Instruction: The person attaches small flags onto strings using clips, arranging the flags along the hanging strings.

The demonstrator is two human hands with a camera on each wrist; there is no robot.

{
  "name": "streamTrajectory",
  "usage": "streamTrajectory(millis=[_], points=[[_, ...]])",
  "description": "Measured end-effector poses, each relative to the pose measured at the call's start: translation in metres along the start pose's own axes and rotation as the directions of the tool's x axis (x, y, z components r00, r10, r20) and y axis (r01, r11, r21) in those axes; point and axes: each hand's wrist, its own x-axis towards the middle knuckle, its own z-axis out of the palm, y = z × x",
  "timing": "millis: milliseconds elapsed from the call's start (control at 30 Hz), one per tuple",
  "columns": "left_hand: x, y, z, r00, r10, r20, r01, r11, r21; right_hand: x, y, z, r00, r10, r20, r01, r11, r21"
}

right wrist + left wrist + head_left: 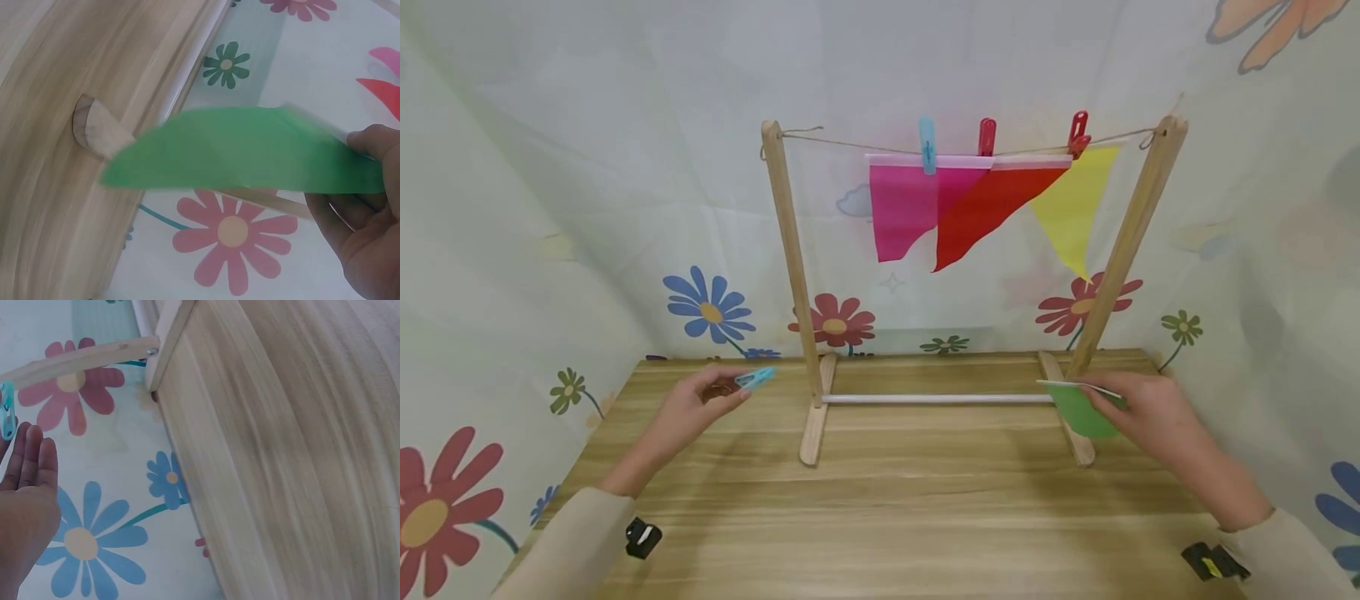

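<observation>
My left hand [696, 404] pinches a light blue clothespin [756, 379] between thumb and fingers, left of the wooden stand. In the left wrist view the clothespin [7, 411] shows only at the edge. My right hand [1157, 417] pinches a green pennant [1084, 412] by its white-edged top, in front of the stand's right foot. The pennant [244, 150] hangs slightly blurred in the right wrist view. Above, a string [850, 143] carries a pink pennant [898, 208], a red pennant [992, 212] and a yellow pennant [1078, 200], with a blue clothespin [928, 146] and two red clothespins [987, 137] on it.
The stand has a left post [790, 250], a right post [1123, 250] and a white crossbar [932, 399] low between its feet. It stands on a wood-grain table [925, 517]. Behind hangs a flowered curtain [700, 208].
</observation>
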Motion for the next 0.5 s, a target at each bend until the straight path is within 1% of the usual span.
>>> streamTrajectory(millis=[133, 267, 400, 500], points=[[0.004, 0.008, 0.000, 1.000, 0.000, 0.015, 0.000, 1.000, 0.001, 0.001, -0.002, 0.001, 1.000, 0.012, 0.013, -0.012, 1.000, 0.009], [0.007, 0.016, 0.000, 1.000, 0.016, 0.006, -0.016, 0.999, 0.030, 0.003, -0.003, 0.002, 1.000, -0.024, -0.011, 0.025, 0.999, 0.025], [0.011, 0.026, 0.001, 0.998, 0.055, 0.000, -0.055, 0.996, 0.075, 0.006, -0.005, 0.002, 0.999, -0.041, -0.023, 0.042, 0.999, 0.031], [0.015, 0.036, 0.002, 0.994, 0.105, -0.006, -0.103, 0.989, 0.101, 0.009, -0.009, 0.003, 1.000, -0.018, -0.005, 0.018, 0.999, 0.033]])
